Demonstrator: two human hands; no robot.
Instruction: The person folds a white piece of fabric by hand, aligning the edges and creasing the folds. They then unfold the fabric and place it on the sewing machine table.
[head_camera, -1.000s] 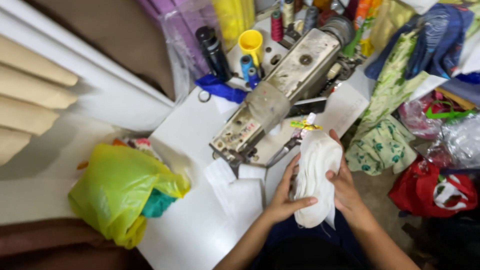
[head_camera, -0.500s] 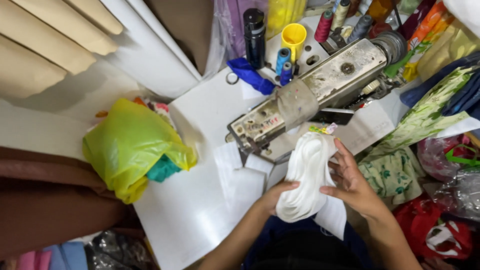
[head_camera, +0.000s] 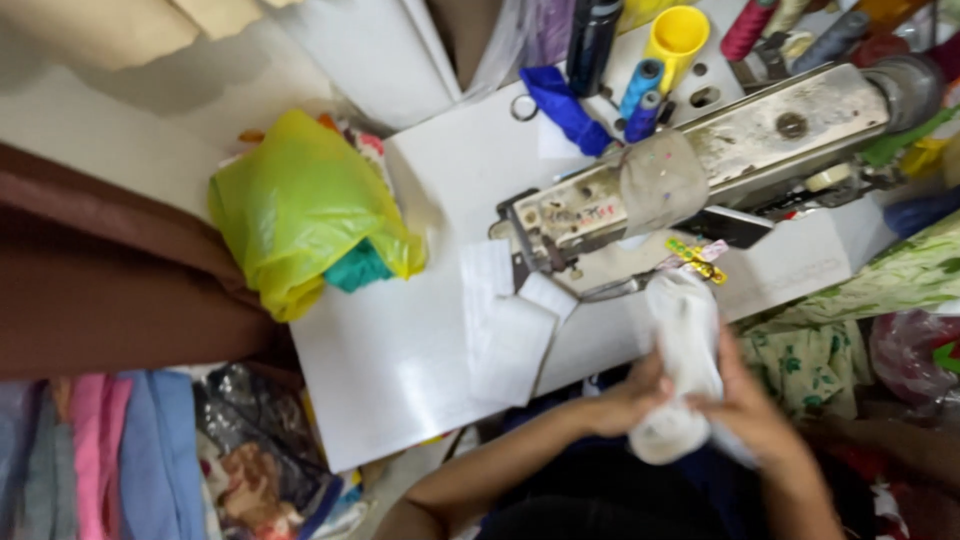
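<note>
Yellow-green crinkled plastic bag sat at left of centre, further right in the frame than a second before, the view having swung while the work stayed put. Flat white cloth pieces lay mid-table below the worn grey sewing machine. At lower right the left hand and right hand both gripped the bunched white fabric piece, as before. Fingers were blurred; the fabric's lower end was hidden.
</note>
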